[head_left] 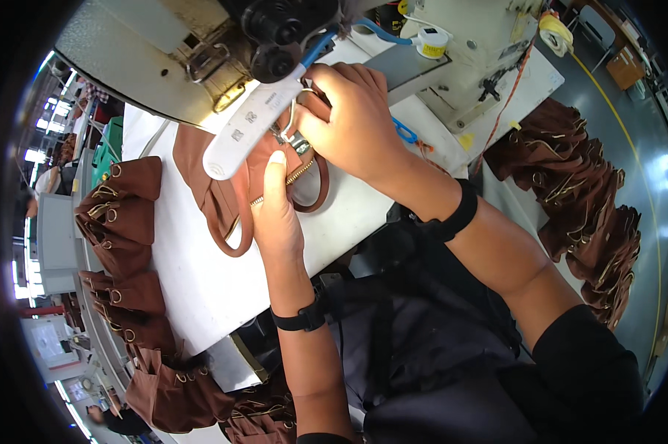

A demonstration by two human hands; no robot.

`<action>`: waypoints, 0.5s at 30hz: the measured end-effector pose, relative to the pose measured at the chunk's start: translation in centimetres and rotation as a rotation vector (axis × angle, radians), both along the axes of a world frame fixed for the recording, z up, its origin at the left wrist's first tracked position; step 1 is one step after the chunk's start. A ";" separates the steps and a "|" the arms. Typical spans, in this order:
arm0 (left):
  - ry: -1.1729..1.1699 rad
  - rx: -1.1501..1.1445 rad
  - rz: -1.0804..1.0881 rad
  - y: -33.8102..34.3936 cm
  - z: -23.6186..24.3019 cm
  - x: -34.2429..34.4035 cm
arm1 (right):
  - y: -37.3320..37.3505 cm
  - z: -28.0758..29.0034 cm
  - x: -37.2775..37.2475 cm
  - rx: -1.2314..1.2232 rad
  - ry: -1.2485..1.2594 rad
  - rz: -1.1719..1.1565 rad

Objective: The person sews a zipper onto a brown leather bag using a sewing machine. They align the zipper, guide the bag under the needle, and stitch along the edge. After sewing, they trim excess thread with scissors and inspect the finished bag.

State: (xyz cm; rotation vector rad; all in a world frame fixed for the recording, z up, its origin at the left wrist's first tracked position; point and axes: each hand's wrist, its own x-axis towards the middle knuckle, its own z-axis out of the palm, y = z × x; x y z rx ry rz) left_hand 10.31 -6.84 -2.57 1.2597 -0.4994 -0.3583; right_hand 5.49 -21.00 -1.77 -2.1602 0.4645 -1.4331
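Note:
A brown handbag [211,183] with two rolled handles and a brass-coloured zipper [301,172] lies on the white table under the sewing machine [164,52]. My left hand [281,214] grips the near side of the bag, thumb on top and the other fingers out of sight beneath it. Bent over the bag's far part is my right hand [356,122], its fingers closed on the brown material close to the machine's metal foot [300,143]. A white elongated lamp head [249,129] on a blue neck hides part of the bag and the stitching area.
Several brown bags hang or lie along the left table edge [130,214]. More brown pieces with zippers are heaped at the right [571,177]. A small white pot with a yellow label [432,43] stands by the machine. An orange cord [508,100] hangs at the right.

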 end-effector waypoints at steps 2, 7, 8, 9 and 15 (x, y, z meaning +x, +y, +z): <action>0.087 -0.020 -0.017 0.2 -0.1 -0.2 | 0.0 -0.2 0.1 -0.006 -0.001 -0.013; 0.374 -0.143 0.092 0.5 -0.8 -1.6 | -0.2 0.0 -0.2 -0.030 0.011 0.019; 0.380 -0.133 0.068 1.0 -0.9 -2.5 | -0.4 0.0 -0.3 -0.031 0.018 0.028; 0.452 -0.116 0.053 1.6 -1.5 -3.4 | -0.4 -0.1 -0.4 -0.030 0.031 0.032; 0.081 0.263 0.109 4.1 1.1 -7.3 | -0.5 -0.5 -0.4 -0.049 -0.005 0.019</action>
